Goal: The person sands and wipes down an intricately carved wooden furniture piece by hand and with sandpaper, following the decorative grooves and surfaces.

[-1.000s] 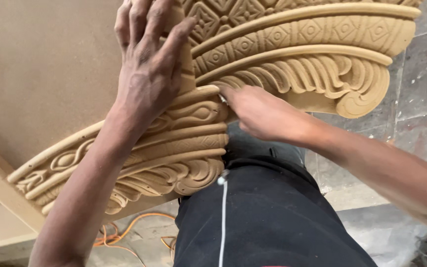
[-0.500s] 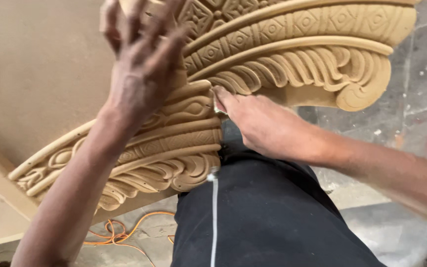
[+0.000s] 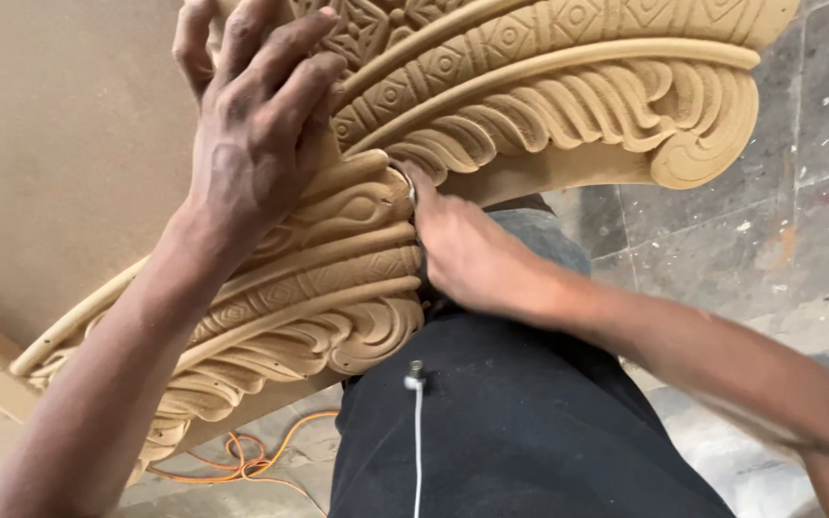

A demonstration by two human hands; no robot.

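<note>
Two hands on the carving (image 3: 491, 105) now, and both have crept along it in the last second. My left hand (image 3: 251, 144) has slid up toward twelve o'clock; it lies spread flat across the upper bands, fingers splayed, pressing and not gripping anything. My right hand (image 3: 467, 254) has tucked in closer at the centre, where the two carved wings meet, fingertips pinched at the seam just beside the lower scroll (image 3: 367, 336). Something small and pale shows at those fingertips, but I cannot tell whether I am holding it or only touching the wood. The carving itself sits higher and nearer than before, its big curl (image 3: 698, 144) out at two o'clock, its lower wing running down to eight o'clock, resting over my lap against the black trousers (image 3: 530, 432). A plain board (image 3: 50, 144) lies behind it at ten o'clock. Orange cable (image 3: 251, 456) trails on the floor at seven o'clock. By my reckoning the work has moved into the joint, with the left steadying.
</note>
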